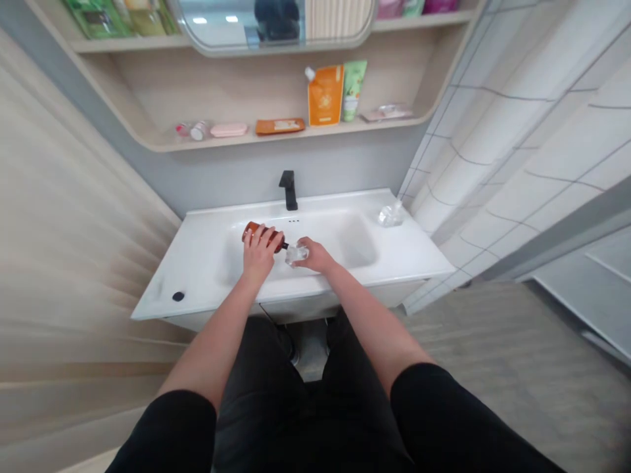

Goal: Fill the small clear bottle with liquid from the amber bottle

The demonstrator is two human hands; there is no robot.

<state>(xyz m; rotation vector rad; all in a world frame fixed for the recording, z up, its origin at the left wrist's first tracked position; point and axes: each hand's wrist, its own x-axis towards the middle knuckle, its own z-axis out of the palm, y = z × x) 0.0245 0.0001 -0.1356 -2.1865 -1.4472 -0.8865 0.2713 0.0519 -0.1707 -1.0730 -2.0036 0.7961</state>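
Amber bottle (251,230) is half hidden, clasped by the left hand (258,255); clear object (296,254), hard to make out, is gripped by the right hand (315,256)!

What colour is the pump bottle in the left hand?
The pump bottle in the left hand is amber brown, best seen in the head view.

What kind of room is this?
Most likely a home bathroom: there's a white ceramic washbasin with a matte black faucet, and above it a pale wooden wall shelf holding toiletries such as an orange squeeze pouch.
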